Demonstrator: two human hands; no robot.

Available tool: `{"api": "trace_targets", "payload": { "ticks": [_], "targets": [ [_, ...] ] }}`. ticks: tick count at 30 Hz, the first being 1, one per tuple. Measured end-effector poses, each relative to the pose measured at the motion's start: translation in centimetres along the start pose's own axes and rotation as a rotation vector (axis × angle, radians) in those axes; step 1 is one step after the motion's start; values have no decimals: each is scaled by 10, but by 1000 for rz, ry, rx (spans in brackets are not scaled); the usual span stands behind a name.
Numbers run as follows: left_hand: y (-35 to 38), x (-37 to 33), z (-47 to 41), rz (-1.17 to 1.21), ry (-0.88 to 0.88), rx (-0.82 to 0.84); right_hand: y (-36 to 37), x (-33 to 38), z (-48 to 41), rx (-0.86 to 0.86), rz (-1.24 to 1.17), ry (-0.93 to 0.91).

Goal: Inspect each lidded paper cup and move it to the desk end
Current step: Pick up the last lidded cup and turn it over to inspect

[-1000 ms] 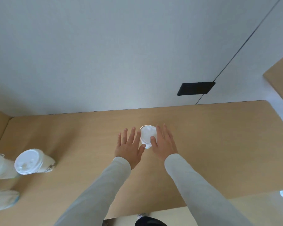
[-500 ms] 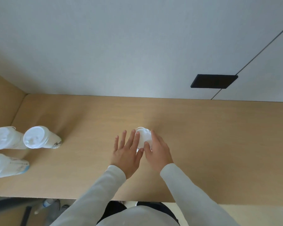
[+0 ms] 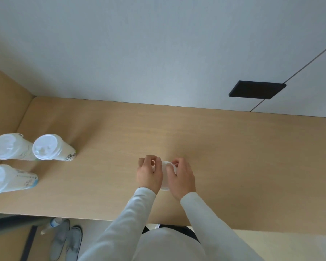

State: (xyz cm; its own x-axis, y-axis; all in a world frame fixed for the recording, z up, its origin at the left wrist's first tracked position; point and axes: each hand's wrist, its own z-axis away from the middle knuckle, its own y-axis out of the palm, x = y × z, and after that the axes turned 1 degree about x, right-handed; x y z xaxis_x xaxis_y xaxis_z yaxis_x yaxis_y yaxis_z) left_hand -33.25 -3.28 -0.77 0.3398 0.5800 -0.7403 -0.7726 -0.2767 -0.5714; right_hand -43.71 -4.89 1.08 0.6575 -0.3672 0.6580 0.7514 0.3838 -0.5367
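Two bare hands meet just below the centre of the frame, both curled around a small white lidded paper cup (image 3: 166,173). The left hand (image 3: 149,175) wraps the cup's left side with its fingers bent over the top, and the right hand (image 3: 181,177) closes on the right side with its fingertips pinching at the rim of the lid. Only a narrow strip of the cup shows between the two hands, so whether it is lifted or resting on the surface cannot be told. Pale grey-white sleeves (image 3: 205,221) run from both wrists down to the bottom edge of the frame. The hands are above a long, light wood surface (image 3: 233,157) that spans the frame from left to right. Well apart from the held cup, at the left edge of the frame, three more white lidded paper cups stand in a cluster: one at the far left (image 3: 7,148), one just beside it to the right (image 3: 49,148) with a dark sketch-like print near its base, and a third (image 3: 6,178) lower down with blue-green print near its base. Behind the surface rises a plain pale wall (image 3: 139,53), with a flat black rectangle (image 3: 256,89) in the upper right of the frame. In the lower left, below the surface's near edge, a pair of grey shoes (image 3: 66,240) sits on the floor.
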Motion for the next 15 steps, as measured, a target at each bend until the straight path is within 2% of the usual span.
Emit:
{"api": "trace_targets", "payload": {
  "ticks": [3, 5, 9, 15],
  "targets": [
    [17, 1, -5, 72, -229, -19, 15, 8, -4, -52, -131, 136],
    [23, 7, -7, 122, -308, -60, 24, 11, -11, -99, -250, 231],
    [20, 13, -15, 146, -399, -67, 37, 11, -24, -126, -390, 389],
    [17, 12, -15, 112, -396, -66, 44, 10, -29, -186, -362, 421]
  ]
}}
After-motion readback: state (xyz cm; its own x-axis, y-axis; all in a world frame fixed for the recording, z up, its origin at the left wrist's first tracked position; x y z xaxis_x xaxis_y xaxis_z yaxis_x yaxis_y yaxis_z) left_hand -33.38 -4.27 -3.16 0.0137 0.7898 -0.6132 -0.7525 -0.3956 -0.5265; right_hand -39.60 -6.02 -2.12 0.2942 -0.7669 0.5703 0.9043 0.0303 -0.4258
